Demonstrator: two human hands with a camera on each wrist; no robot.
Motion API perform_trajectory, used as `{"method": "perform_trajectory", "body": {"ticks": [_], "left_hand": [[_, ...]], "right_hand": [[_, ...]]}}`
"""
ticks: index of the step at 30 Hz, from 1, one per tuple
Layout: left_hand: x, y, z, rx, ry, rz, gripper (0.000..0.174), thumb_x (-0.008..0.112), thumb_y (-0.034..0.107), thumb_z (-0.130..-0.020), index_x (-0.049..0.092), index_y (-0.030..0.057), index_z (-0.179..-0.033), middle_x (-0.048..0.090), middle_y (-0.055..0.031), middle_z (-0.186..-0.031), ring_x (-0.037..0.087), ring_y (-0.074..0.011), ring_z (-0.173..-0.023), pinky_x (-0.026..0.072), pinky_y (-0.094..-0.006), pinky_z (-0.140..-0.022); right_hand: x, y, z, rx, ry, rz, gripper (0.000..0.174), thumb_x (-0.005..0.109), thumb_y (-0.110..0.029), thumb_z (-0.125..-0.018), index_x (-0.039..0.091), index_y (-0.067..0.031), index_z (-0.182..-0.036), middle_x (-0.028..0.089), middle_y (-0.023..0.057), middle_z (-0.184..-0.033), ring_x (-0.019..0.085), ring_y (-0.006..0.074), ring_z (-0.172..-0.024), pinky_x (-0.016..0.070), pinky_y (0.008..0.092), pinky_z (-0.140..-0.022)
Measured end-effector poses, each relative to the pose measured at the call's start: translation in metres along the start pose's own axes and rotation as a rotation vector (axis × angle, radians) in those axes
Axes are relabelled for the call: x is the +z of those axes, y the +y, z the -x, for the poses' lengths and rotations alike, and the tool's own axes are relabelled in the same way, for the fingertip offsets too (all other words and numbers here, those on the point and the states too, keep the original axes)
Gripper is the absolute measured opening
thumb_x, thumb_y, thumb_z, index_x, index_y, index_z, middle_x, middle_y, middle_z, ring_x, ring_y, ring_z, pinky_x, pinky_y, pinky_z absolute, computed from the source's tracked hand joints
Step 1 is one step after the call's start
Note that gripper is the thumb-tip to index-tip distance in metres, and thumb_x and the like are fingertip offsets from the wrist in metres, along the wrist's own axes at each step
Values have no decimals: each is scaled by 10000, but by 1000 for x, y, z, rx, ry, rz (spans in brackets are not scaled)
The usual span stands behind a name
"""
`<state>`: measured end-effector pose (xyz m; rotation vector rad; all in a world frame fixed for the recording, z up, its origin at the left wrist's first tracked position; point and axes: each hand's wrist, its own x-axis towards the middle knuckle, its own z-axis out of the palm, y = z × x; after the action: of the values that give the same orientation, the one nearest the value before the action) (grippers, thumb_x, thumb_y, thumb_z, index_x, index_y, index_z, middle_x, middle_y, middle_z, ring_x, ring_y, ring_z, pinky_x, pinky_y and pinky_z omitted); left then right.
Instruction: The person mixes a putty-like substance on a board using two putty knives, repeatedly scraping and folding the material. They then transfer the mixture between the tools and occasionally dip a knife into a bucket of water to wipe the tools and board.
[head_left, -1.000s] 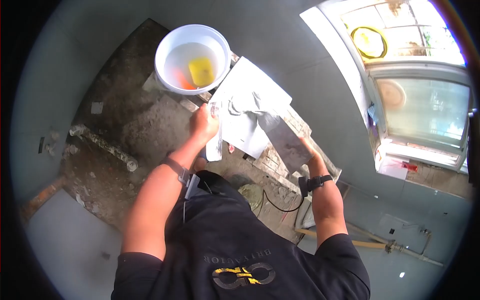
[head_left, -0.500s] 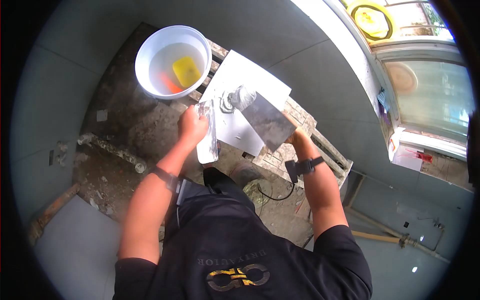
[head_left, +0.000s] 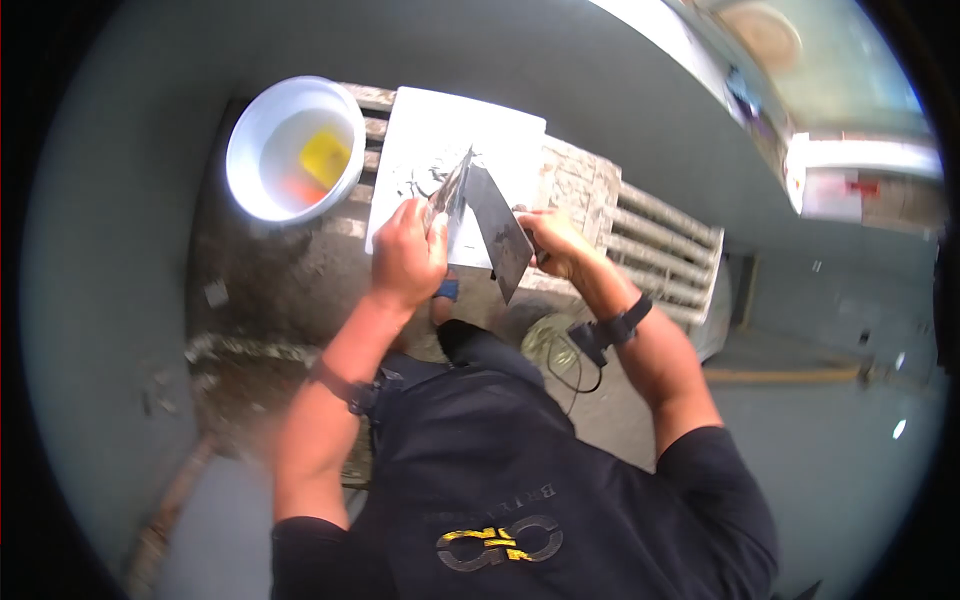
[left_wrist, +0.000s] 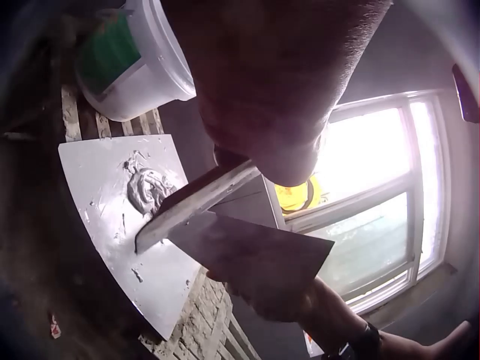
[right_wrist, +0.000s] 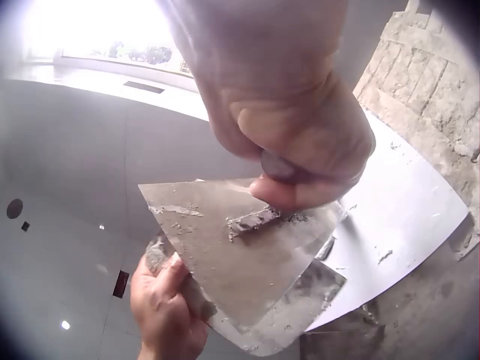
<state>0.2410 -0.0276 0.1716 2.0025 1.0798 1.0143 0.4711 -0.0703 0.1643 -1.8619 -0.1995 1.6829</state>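
Left grip clenched on the narrow scraper, right grip on the wide knife; a crooked scrape could flick filler past the board.

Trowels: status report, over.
Left hand grips narrow trowel. Right hand grips wide trowel, blades touching. Putty board beneath, nothing between.

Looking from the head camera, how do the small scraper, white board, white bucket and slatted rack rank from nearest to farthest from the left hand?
1. Small scraper: gripped in the left hand.
2. White board: just beyond the hand, under the scraper.
3. White bucket: upper left, apart.
4. Slatted rack: far right.
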Motion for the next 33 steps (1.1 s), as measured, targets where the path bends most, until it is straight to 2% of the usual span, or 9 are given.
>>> {"method": "perform_trajectory", "body": {"ticks": [2,3,6,8,12,13,20,23,33], "left_hand": [[-10,11,-1,314,-118,-152,147,607,9,-798,623,30,-943,615,-140,-801,613,-344,-738,498,-413,-649],[-17,15,-4,530,-159,-310,98,628,96,-783,614,79,-878,530,-45,-752,557,-224,-692,463,-359,-559],[-34,21,-4,882,-257,-397,214,636,180,-749,653,92,-943,596,-42,-878,602,-204,-808,494,-319,-649],[-40,20,-9,1057,-376,-453,272,619,223,-761,665,80,-988,629,-71,-971,613,-212,-862,502,-333,-738],[-18,16,-23,1276,-459,-449,360,607,245,-746,675,88,-1062,650,-36,-1051,587,-165,-847,505,-325,-819],[-13,15,-26,1311,-496,-453,372,606,248,-745,674,79,-1069,648,-41,-1050,590,-169,-872,506,-328,-837],[11,1,-45,1512,-699,-421,457,593,252,-693,663,-5,-1064,640,-66,-1018,593,-186,-949,503,-319,-885],[22,-13,-48,1482,-737,-426,483,590,257,-664,667,-16,-1055,641,-70,-1011,597,-192,-959,503,-318,-884],[45,-42,-57,1399,-792,-538,388,595,213,-722,676,-13,-1027,642,-82,-1032,592,-204,-983,486,-318,-899]], "right_hand": [[-13,10,-15,58,-8,-60,118,563,-146,-941,593,-51,-877,490,1,-659,442,89,-490,404,240,-390],[-25,11,-23,58,-28,-67,130,575,-170,-925,602,-54,-875,505,-1,-664,458,86,-496,402,235,-379],[-51,1,-23,75,-251,-20,178,579,-242,-901,631,-76,-859,607,9,-717,510,67,-447,369,177,-328],[-64,-6,-25,80,-183,79,204,575,-268,-910,638,-83,-848,610,1,-696,480,60,-410,356,164,-322],[-56,-39,-5,93,-198,278,267,525,-293,-957,589,-104,-780,504,-45,-611,443,38,-438,356,171,-352],[-51,-47,4,96,-158,363,263,491,-284,-975,551,-112,-786,435,-62,-594,429,34,-459,361,176,-370],[-47,-50,-1,141,-177,312,141,532,-187,-915,562,-79,-829,463,-13,-670,462,79,-512,364,204,-378],[-46,-48,2,129,-159,374,121,448,-122,-947,525,-75,-866,465,-37,-621,442,47,-480,369,189,-375],[-58,-48,19,89,-143,419,104,557,-176,-941,581,-77,-922,470,-22,-607,448,81,-476,354,225,-383]]}}
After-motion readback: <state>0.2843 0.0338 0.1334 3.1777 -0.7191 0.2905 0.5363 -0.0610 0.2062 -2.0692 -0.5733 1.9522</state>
